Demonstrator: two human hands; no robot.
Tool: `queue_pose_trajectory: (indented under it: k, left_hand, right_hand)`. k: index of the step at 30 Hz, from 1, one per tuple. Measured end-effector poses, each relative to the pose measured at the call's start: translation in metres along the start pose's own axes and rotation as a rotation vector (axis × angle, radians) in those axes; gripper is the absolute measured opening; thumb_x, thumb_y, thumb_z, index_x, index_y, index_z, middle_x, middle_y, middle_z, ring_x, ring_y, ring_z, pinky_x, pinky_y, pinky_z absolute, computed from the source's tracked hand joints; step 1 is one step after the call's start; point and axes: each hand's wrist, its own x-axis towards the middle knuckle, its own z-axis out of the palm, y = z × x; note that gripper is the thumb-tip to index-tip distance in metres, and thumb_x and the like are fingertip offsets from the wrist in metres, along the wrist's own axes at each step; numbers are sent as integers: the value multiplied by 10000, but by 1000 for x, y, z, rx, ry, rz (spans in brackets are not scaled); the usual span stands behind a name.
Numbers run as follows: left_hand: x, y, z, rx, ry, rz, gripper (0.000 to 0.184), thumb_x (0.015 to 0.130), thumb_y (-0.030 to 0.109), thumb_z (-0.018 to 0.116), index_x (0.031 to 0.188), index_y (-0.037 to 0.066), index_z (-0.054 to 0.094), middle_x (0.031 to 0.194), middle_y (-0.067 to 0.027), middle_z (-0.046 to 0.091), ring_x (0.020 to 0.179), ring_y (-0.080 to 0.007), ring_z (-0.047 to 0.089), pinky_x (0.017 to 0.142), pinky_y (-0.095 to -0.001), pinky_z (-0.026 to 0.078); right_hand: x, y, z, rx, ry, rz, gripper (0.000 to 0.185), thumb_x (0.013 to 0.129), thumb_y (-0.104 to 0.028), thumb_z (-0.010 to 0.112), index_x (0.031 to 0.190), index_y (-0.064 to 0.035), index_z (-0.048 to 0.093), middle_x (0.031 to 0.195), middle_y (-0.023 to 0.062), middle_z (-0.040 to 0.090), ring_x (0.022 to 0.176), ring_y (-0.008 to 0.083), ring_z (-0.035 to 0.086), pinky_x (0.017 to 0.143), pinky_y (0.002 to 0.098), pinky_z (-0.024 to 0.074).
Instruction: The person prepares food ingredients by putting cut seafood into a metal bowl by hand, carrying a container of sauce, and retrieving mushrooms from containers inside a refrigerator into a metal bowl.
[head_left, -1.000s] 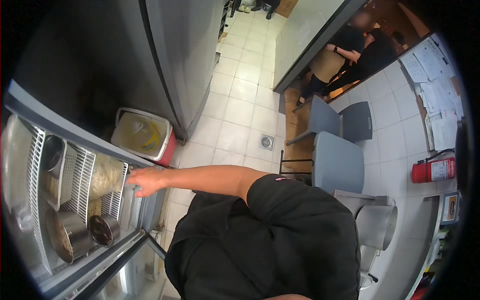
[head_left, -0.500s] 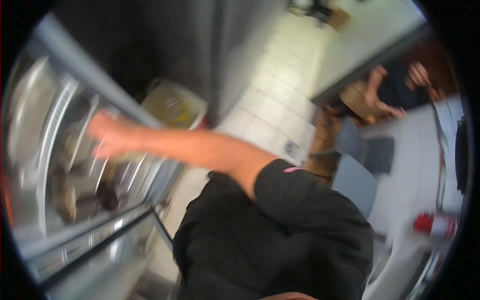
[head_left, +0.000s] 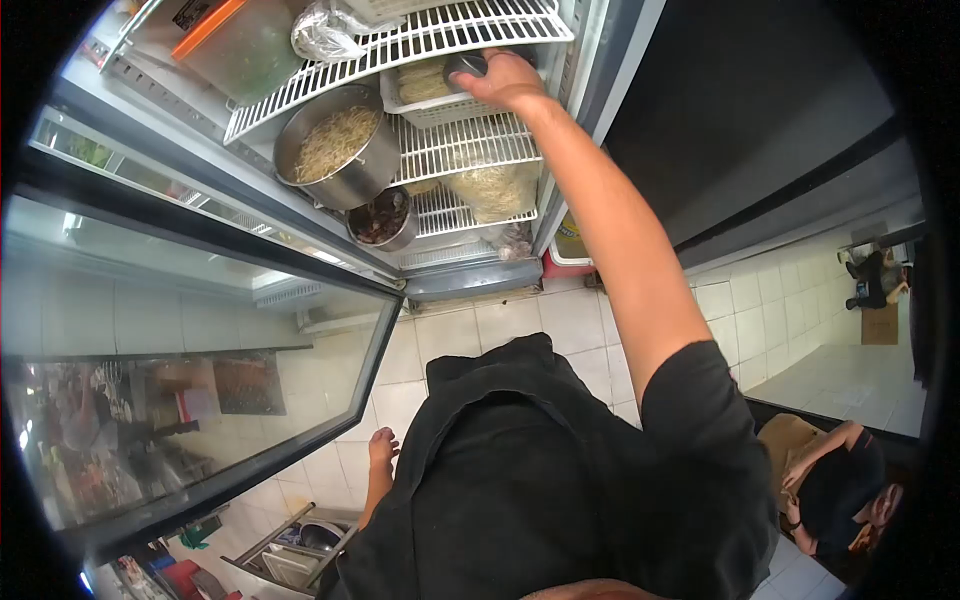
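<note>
My right hand (head_left: 504,80) is inside an open glass-door fridge, its thumb and fingers closed around a dark round container (head_left: 464,68) that shows only in part. Beside it a white plastic basket (head_left: 437,112) holds pale noodles. To the left stands a large steel pot (head_left: 377,163) filled with pale, stringy food. Below sits a smaller metal pot (head_left: 403,232) with dark contents, and a clear bag of pale food (head_left: 495,190) lies on the lower rack. My left hand (head_left: 382,445) hangs low by my side near the door, fingers loosely apart, holding nothing.
The glass fridge door (head_left: 200,350) stands open on the left. Overhead, a wire shelf (head_left: 450,30) carries an orange-lidded tub (head_left: 235,50) and a foil-wrapped item (head_left: 325,32). A tub (head_left: 570,245) sits on the floor beside the fridge. Another person (head_left: 840,490) is at lower right.
My view has turned toward the fridge, which now lies ahead instead of at the left. My right hand, blurred before its shelves, is now in among them around the dark container.
</note>
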Motion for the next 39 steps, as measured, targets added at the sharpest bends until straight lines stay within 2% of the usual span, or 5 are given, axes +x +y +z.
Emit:
queue_pose_trajectory:
  k: [9, 18, 27, 35, 39]
  left_hand:
    - [-27, -5, 7, -36, 96, 14, 305, 949, 241, 581, 1193, 60, 592, 941, -41, 616, 756, -164, 598, 594, -309, 494]
    - [-2, -19, 9, -73, 26, 24, 349, 950, 249, 592, 1237, 50, 585, 941, -34, 625, 747, -145, 597, 591, -304, 493]
    - [-20, 21, 4, 9, 111, 66, 393, 936, 260, 602, 1263, 43, 579, 939, -37, 633, 742, -151, 599, 609, -307, 490]
    - [-12, -24, 9, 78, 24, 122, 375, 933, 225, 600, 1240, 9, 594, 944, -57, 649, 776, -170, 622, 660, -322, 518]
    - [40, -92, 0, -19, -10, 189, 335, 933, 210, 598, 1181, -13, 630, 982, -97, 665, 841, -210, 644, 732, -329, 535]
  right_hand:
    - [31, 0, -1, 142, -452, 153, 575, 684, -430, 707, 1238, -280, 669, 1398, 44, 564, 1260, 226, 528, 1032, 403, 412]
    - [51, 13, 16, -96, -191, -36, 601, 778, -562, 644, 1269, -216, 659, 1438, 44, 532, 1331, 284, 479, 1117, 448, 352]
    - [67, 11, 13, 4, -529, 110, 657, 695, -603, 722, 1300, -361, 633, 1511, -2, 453, 1383, 250, 420, 1130, 458, 329]
    - [54, 22, 18, 166, -481, 69, 547, 749, -397, 668, 1262, -206, 668, 1433, 65, 540, 1335, 233, 484, 1089, 379, 384]
    - [12, -22, 13, -234, -119, -11, 350, 795, -210, 578, 1087, -76, 715, 1249, 160, 623, 1185, 294, 582, 1031, 427, 417]
